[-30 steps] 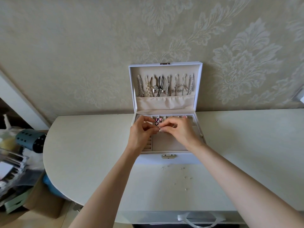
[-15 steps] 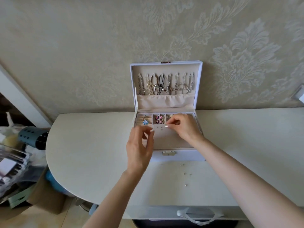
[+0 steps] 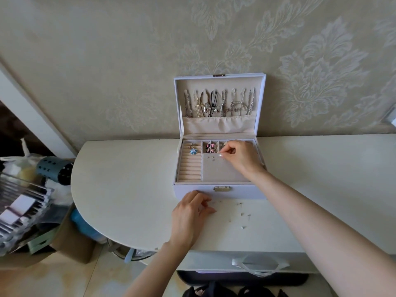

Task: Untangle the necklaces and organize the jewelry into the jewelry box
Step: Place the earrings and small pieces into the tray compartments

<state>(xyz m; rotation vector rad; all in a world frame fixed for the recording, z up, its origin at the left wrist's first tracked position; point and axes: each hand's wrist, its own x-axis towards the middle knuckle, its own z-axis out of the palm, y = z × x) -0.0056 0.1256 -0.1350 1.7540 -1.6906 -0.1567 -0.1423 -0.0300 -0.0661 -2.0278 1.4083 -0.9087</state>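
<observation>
Your box (image 3: 218, 192) sits open at the back of the worktop (image 3: 128, 189), with its lid against the wall so the necklaces (image 3: 218, 101) hang straight and apart on their hooks above the pocket. That part of the job looks done. Your hands are well apart. Your right hand (image 3: 240, 156) is inside the tray, at the top edge of the flat pad (image 3: 220, 172). Its thumb and forefinger are pinched on something tiny, likely a stud (image 3: 220, 154), and a few others are already set there. Your left hand (image 3: 188, 215) rests on the worktop just in front of the box, fingers curled beside the loose studs (image 3: 243, 214). You seem to be readying the next one, though I cannot tell whether it grips anything. A blue flower piece (image 3: 193, 151) lies at the top of the ring rolls (image 3: 189, 168). Pink pieces (image 3: 210, 147) fill a small compartment beside it.
</observation>
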